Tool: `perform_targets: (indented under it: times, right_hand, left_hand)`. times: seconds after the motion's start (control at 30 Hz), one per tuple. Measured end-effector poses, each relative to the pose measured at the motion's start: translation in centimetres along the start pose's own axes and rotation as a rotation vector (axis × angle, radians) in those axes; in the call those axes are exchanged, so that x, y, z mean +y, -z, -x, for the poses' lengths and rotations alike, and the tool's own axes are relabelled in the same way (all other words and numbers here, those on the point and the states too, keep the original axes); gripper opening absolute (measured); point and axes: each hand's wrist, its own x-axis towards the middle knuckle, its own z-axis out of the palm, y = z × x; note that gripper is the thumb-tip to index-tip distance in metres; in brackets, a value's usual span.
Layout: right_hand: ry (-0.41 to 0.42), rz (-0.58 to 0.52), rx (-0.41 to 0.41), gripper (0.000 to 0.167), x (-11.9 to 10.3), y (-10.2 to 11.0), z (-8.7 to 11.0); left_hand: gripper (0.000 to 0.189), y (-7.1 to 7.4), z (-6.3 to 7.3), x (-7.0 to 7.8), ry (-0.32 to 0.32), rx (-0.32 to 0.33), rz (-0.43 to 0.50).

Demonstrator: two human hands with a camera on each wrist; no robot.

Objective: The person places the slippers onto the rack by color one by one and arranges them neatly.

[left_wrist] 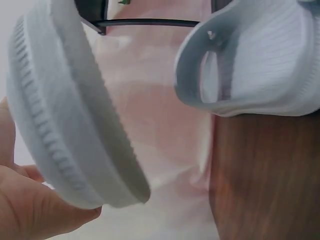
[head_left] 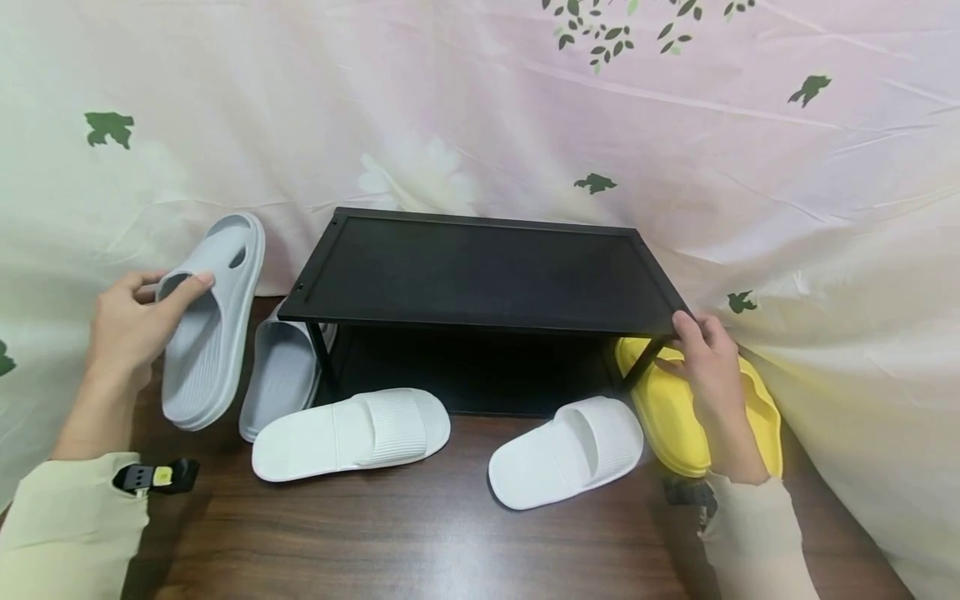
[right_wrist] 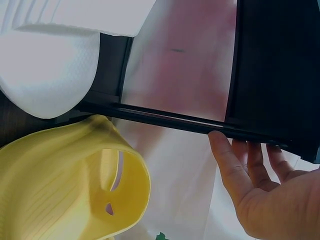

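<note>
In the head view my left hand [head_left: 135,321] pinches a grey slipper [head_left: 202,321] by its strap, thumb on top. That slipper hangs tilted, toe up, left of a black two-tier rack [head_left: 480,271]. The held slipper [left_wrist: 75,105] fills the left of the left wrist view, with part of the hand [left_wrist: 35,200] beside its sole. Its mate, another grey slipper [head_left: 281,367], stands on the floor by the rack's left leg. My right hand [head_left: 708,367] touches the right front corner of the rack's top, its fingertips [right_wrist: 218,138] along the outer edge.
Two white slippers, one [head_left: 352,433] at left and one [head_left: 570,454] at right, lie before the rack on the brown wood surface [head_left: 420,542]. Yellow slippers [head_left: 667,408] stand right of the rack, partly under my right arm. A patterned cloth [head_left: 480,108] hangs behind.
</note>
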Motion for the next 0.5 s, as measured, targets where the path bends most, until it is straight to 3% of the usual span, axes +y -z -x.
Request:
perform_targets:
  times: [0.3, 0.5]
  right_hand:
    - [-0.002, -0.008, 0.005, 0.019, 0.1, -0.2, 0.0]
    - [0.0, -0.035, 0.018, 0.018, 0.1, -0.2, 0.0]
  left_hand:
    - [0.06, 0.7, 0.4, 1.9, -0.083, 0.014, 0.055]
    - [0.072, 0.9, 0.8, 3.7, -0.158, 0.021, -0.009]
